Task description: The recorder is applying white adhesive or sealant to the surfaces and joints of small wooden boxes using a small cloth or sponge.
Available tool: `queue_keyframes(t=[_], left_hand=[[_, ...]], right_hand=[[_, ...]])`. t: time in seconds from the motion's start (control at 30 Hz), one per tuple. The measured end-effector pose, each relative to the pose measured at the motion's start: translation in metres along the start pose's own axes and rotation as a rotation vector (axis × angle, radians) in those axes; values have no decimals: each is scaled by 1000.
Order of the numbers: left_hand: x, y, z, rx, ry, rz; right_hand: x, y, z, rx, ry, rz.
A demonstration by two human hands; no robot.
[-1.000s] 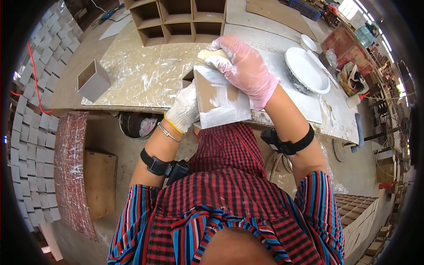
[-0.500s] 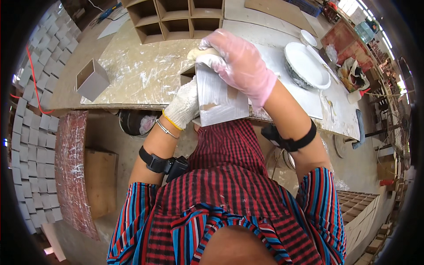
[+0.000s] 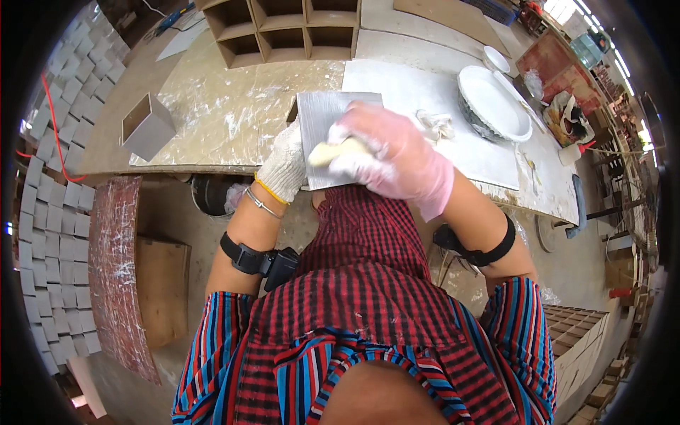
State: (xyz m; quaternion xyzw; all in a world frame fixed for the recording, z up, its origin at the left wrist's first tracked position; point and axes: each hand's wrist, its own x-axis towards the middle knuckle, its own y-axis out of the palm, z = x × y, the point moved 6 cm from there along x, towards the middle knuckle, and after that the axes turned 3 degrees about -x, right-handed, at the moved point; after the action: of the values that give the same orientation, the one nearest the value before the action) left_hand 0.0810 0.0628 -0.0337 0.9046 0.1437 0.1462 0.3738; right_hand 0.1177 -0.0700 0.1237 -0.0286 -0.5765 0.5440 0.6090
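At the table's near edge, a grey box [image 3: 319,113] is held up with one flat, finely streaked face turned toward me. My left hand [image 3: 285,166], in a white knit glove, grips the box from its left side; most of its fingers are hidden behind that face. A pale yellow sponge [image 3: 326,154] rests against the coated face. My right hand [image 3: 400,152], in a clear plastic glove over pink, is closed around the sponge, smeared with white and slightly blurred. On the table to the right lies a crumpled whitish cloth [image 3: 435,125].
A similar open box [image 3: 149,129] stands on the table [image 3: 212,106] at left. A compartmented brown rack [image 3: 283,35] sits at the back. To the right are a wide white basin [image 3: 496,106] and a small bowl [image 3: 496,59]. Stacked grey boxes [image 3: 60,248] line the left side.
My right hand has moved with the sponge from the box's top edge down onto its face. The box has turned and shifted slightly left; white smears on its face now look like even streaks.
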Motion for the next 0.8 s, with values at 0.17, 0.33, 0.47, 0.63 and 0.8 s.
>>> queue_keyframes(t=[0.17,0.33,0.47,0.63,0.8], left_hand=[[-17,28,-16,655,144,114],[-21,27,-6,-12,-106,-212],[-12,20,-8,-183,-53,-4],[-15,12,-10,55,-48,-181],[-23,39,-14,-14,-99,-423]], right_hand=[[10,5,-13,-481,-160,-117],[36,-27,-85,-495,239,-102],[18,-19,-42,-302,158,-98],[4,3,-14,-483,-25,61],[15,-46,-90,-640,235,-204]])
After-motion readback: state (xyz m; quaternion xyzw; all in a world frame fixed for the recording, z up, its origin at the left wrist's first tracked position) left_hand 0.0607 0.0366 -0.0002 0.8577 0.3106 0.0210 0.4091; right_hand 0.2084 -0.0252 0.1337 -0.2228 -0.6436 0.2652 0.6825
